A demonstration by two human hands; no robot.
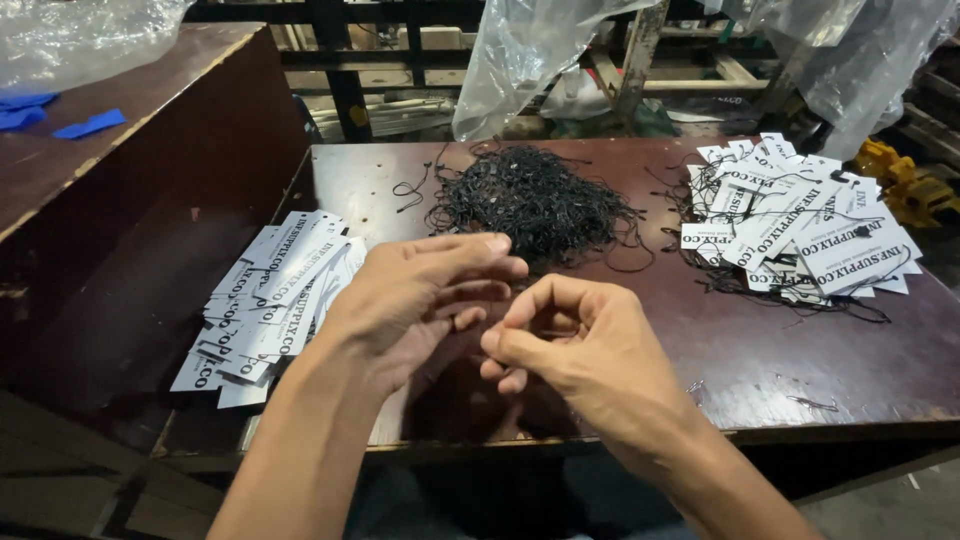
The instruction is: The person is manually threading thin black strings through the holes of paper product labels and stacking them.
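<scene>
Whatever the left hand [415, 300] and right hand [570, 345] pinch between their fingers [500, 340] is too small to tell. Both forearms are cut off by the bottom edge. The right hand hides part of the bench [740, 350].

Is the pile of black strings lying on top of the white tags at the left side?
No, the pile of black strings lies on the bare table, apart from the white tags at the left.
</scene>
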